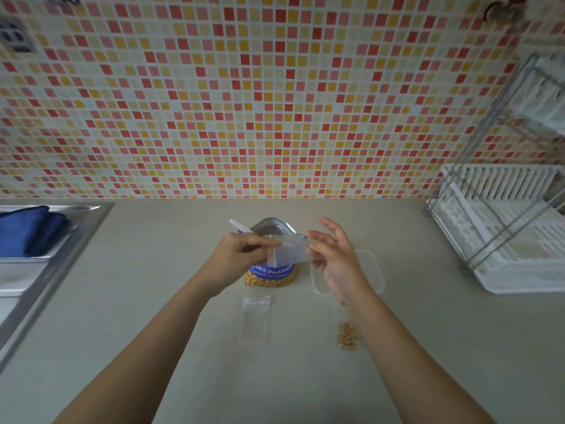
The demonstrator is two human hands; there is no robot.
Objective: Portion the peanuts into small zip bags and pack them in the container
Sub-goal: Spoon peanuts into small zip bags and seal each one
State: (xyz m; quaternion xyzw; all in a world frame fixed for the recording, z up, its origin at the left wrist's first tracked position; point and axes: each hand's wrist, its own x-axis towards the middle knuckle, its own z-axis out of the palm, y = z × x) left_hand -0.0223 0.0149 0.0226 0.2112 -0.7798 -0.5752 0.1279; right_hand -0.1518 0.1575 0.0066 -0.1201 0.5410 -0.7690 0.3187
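Zip bag (290, 250), small and clear, is up in the air dead centre, right over the open peanut pouch (270, 275) standing on the counter (153, 301). Left hand (241, 252) pinches its nine o'clock edge, fingers curled tight; right hand (333, 255) meets the three o'clock edge with fingers fanned out and relaxed, tips just touching. Behind that right hand, at three o'clock of the pouch, sits the clear container (377, 270). At six o'clock lies an empty bag (256, 319), flat; at five o'clock, a filled bag (347, 335) of peanuts. Further out: sink (78, 238) with blue cloth (30, 231) at nine, white dish rack (504, 240) at three, tiled wall (275, 102) at twelve.
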